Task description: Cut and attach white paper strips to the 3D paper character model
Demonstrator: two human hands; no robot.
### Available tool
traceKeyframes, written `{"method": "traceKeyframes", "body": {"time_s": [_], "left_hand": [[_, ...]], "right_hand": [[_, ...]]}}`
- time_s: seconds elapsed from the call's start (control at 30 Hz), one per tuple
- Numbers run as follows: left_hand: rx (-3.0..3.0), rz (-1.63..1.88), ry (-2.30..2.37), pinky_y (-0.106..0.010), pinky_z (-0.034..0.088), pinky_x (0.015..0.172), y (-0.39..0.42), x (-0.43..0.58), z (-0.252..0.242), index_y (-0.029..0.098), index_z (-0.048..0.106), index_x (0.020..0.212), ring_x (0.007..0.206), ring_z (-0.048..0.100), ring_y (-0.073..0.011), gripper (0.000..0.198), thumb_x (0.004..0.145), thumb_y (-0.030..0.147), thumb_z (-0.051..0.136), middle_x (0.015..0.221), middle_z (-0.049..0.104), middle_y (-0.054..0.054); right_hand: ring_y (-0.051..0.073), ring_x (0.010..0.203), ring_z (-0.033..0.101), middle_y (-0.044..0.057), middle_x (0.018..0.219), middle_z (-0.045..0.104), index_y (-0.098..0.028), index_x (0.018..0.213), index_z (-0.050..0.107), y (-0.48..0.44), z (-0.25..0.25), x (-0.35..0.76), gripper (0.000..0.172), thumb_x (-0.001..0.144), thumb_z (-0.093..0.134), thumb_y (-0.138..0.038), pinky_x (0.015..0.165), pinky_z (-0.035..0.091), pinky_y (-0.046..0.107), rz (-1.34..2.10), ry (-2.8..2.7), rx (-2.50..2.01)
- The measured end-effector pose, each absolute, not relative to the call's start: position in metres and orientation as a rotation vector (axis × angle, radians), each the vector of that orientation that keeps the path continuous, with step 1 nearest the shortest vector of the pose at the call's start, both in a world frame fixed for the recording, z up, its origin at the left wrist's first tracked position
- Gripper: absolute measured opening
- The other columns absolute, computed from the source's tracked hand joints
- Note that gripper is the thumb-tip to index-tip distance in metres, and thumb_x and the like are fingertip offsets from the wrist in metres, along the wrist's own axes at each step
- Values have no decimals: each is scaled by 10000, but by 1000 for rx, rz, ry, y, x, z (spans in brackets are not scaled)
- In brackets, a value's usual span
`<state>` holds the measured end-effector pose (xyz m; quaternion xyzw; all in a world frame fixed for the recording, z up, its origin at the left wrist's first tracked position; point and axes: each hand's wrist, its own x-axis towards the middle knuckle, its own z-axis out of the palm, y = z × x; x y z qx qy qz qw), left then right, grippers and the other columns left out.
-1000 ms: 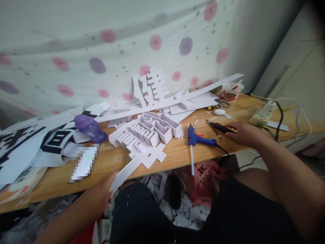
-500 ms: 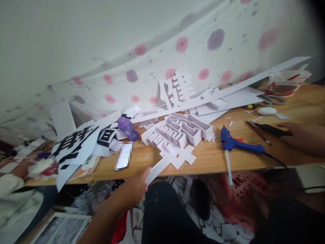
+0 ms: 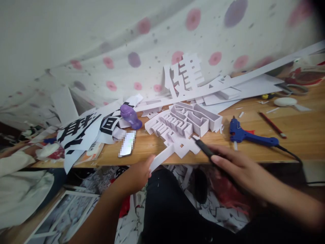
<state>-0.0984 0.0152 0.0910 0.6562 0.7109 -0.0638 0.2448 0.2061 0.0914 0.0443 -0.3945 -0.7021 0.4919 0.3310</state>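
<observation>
My left hand (image 3: 139, 174) is closed around the end of a white strip (image 3: 161, 158). The strip runs up to the near side of a raised white character (image 3: 181, 126), built from thin upright walls on a flat base, lying on the wooden table. In my right hand (image 3: 235, 166) is a black utility knife (image 3: 205, 149), its tip pointing left, close to the right edge of the character's flat base. Whether the tip touches the base I cannot tell. Right of the character rest a blue glue gun (image 3: 250, 136) and a red pencil (image 3: 273, 124).
A cut-out white character (image 3: 184, 76) leans at the back near a long white strip (image 3: 243, 79). Left are a purple bottle (image 3: 130, 117), a phone (image 3: 127, 144) and printed sheets (image 3: 83, 130). Scissors (image 3: 294, 89) lie right. Another person's sleeve (image 3: 15, 161) shows far left. Scraps cover the floor.
My right hand has lifted the utility knife off the table and brought it left to the character. My left hand still holds the strip. The view has shifted slightly.
</observation>
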Motion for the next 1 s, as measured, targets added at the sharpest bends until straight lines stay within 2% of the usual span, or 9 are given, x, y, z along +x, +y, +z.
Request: {"method": "traceKeyframes", "body": {"time_s": [0.07, 0.17, 0.3, 0.53, 0.73, 1.0], "left_hand": [[1792, -188, 1951, -321, 426, 783, 15, -97, 92, 229, 387, 1266, 894, 602, -224, 412, 855, 208, 376, 994, 640, -64], [1803, -165, 1933, -307, 427, 742, 14, -98, 93, 238, 386, 1251, 840, 610, -212, 403, 850, 200, 377, 951, 637, -52], [1815, -149, 1902, -276, 423, 667, 14, -102, 92, 244, 419, 1193, 777, 606, -197, 336, 860, 224, 378, 898, 627, -41], [1819, -112, 1891, -276, 423, 690, 14, -102, 92, 236, 433, 1156, 786, 595, -193, 300, 863, 218, 374, 886, 619, -39], [1785, -82, 1897, -277, 419, 693, 12, -101, 90, 232, 434, 1159, 765, 586, -185, 307, 857, 211, 382, 887, 614, -39], [1812, -62, 1911, -275, 408, 656, 12, -104, 86, 256, 427, 1150, 785, 592, -198, 293, 863, 221, 384, 884, 609, -27]], "right_hand": [[202, 707, 623, 66, 790, 638, -142, 1327, 499, 74, 37, 176, 553, 892, 438, -478, 657, 536, 316, 1590, -1742, -970], [165, 676, 592, 61, 847, 597, -118, 1356, 443, 63, 17, 153, 580, 887, 438, -459, 644, 533, 300, 1753, -1640, -901], [149, 660, 569, 67, 900, 564, -124, 1308, 474, 61, 1, 143, 567, 870, 452, -482, 606, 526, 286, 1754, -1585, -897], [152, 671, 564, 100, 957, 557, -75, 1322, 444, 62, -6, 135, 581, 882, 425, -455, 629, 524, 301, 1705, -1618, -900], [145, 689, 567, 115, 1076, 541, -105, 1303, 475, 60, -10, 134, 531, 888, 430, -433, 633, 529, 295, 1660, -1630, -897], [143, 690, 554, 104, 1072, 548, -125, 1300, 481, 62, -15, 130, 505, 889, 436, -416, 627, 516, 291, 1692, -1605, -902]]}}
